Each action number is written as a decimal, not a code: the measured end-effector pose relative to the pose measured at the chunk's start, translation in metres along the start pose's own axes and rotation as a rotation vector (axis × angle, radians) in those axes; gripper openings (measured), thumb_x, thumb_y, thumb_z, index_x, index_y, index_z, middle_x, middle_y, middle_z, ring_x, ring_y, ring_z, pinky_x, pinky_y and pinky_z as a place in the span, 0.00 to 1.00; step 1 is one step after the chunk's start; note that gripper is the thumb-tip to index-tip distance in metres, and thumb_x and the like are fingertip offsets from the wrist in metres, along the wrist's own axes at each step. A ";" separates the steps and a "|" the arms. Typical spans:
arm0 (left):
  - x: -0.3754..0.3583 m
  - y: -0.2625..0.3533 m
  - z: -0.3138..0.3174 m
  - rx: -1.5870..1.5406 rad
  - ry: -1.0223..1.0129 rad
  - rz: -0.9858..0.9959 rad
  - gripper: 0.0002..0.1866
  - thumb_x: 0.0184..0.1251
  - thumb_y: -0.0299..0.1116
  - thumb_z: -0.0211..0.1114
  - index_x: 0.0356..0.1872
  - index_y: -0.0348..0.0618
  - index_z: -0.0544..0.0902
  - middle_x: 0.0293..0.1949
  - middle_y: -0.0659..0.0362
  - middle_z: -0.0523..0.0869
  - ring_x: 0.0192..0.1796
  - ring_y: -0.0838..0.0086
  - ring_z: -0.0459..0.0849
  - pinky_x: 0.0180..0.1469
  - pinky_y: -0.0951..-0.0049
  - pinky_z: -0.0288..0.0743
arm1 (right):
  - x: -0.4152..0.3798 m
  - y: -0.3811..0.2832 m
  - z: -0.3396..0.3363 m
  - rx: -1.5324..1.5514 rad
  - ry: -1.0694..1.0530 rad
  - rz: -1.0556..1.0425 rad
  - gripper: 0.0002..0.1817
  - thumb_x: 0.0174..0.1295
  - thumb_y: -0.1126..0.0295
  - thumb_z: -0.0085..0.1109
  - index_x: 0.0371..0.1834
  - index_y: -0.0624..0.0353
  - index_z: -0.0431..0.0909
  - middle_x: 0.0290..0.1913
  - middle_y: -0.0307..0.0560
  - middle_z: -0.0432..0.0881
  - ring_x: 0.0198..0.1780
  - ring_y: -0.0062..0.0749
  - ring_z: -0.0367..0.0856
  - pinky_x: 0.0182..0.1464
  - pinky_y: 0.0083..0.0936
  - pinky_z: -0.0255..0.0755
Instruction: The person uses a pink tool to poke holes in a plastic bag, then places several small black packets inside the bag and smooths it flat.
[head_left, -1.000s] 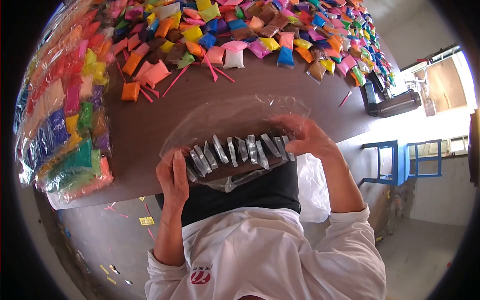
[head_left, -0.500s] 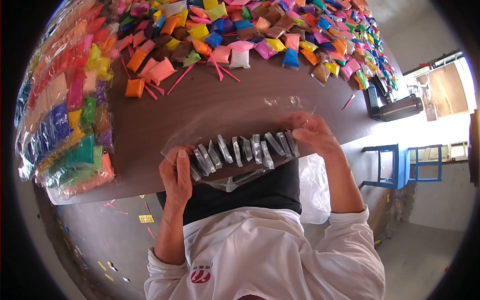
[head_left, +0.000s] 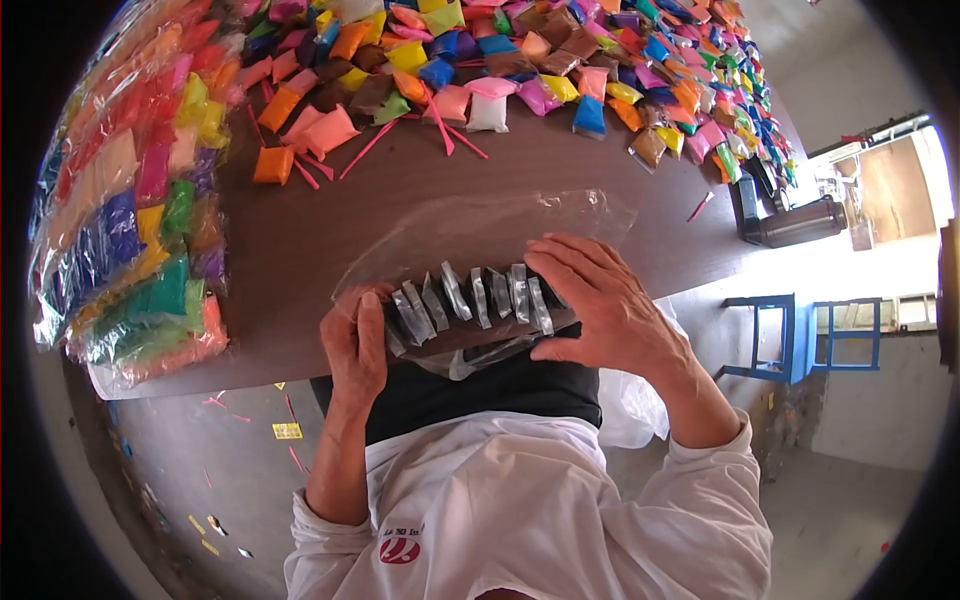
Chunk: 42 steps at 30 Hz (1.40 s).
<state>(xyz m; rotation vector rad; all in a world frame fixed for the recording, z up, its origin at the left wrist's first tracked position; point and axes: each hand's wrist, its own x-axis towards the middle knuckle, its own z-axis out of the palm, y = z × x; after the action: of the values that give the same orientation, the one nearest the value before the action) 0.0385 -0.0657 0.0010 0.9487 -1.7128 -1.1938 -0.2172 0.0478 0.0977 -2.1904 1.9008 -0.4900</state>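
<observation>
A row of small black packets with silvery edges [head_left: 480,300] stands on edge at the table's near side, inside or on a clear plastic bag [head_left: 480,215] that spreads out beyond them. At the row's left end, my left hand [head_left: 355,345] is closed, its fingers and thumb pinching the bag's edge beside the outermost packet. My right hand [head_left: 610,310] lies over the right end of the row with fingers stretched out and thumb apart. It hides the packets there.
Colourful filled packets [head_left: 490,60] are heaped along the far side of the table [head_left: 290,230], with pink sticks [head_left: 440,120] among them. Bagged strips of coloured packets [head_left: 150,220] are stacked at left. A metal flask [head_left: 800,222] lies at right, near a blue stool [head_left: 800,335].
My right hand has moved left and nearer from the row's right corner, now covering its end packets with fingers spread. My left hand stays at the left end.
</observation>
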 end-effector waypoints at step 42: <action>0.000 -0.001 0.002 0.021 0.013 0.035 0.18 0.80 0.36 0.49 0.38 0.32 0.82 0.31 0.58 0.83 0.35 0.78 0.77 0.39 0.75 0.70 | 0.062 -0.020 0.052 0.106 -0.152 -0.159 0.40 0.42 0.58 0.80 0.60 0.58 0.71 0.48 0.48 0.83 0.53 0.46 0.79 0.56 0.40 0.71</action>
<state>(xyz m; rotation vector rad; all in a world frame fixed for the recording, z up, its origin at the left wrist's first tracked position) 0.0363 -0.0657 -0.0004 0.9331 -1.7278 -1.1469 -0.1718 -0.0135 0.0639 -2.2507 1.5960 -0.4259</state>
